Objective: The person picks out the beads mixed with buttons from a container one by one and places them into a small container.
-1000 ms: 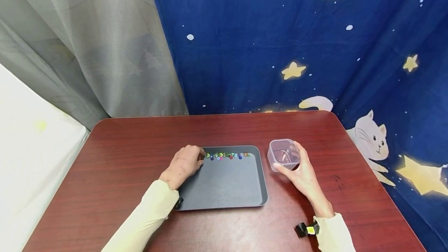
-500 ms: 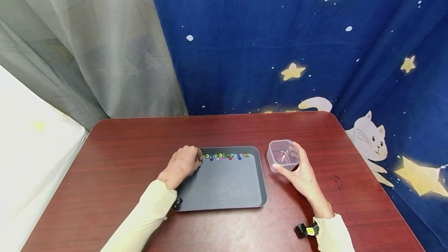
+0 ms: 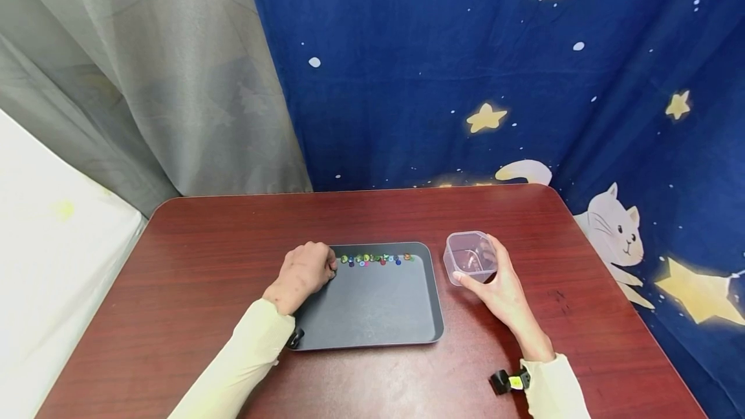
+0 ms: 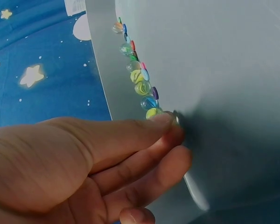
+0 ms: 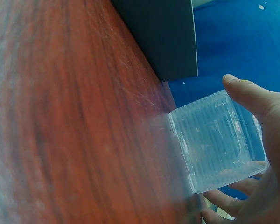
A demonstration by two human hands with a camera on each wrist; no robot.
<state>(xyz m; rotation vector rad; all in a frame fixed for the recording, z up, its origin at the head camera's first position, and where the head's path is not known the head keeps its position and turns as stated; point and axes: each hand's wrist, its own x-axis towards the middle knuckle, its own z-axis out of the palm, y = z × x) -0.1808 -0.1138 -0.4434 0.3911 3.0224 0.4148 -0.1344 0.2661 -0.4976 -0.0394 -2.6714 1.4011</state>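
- Left hand (image 3: 305, 275): over my remote feed it sits at the ten o'clock side of the grey tray (image 3: 372, 309), thumb and forefinger drawn together — I cannot tell whether a piece lies between the tips.
- Right hand (image 3: 505, 291): I find it gripping the clear container (image 5: 212, 140), thumb and fingers spread to its width.
- Clear container: upright on the table (image 3: 233, 238), beside the tray at two o'clock — apart from it.
- Marbles (image 4: 143, 87) and small coloured discs (image 4: 155, 93): I note them lined along the tray's far wall, eleven to nearly two o'clock.
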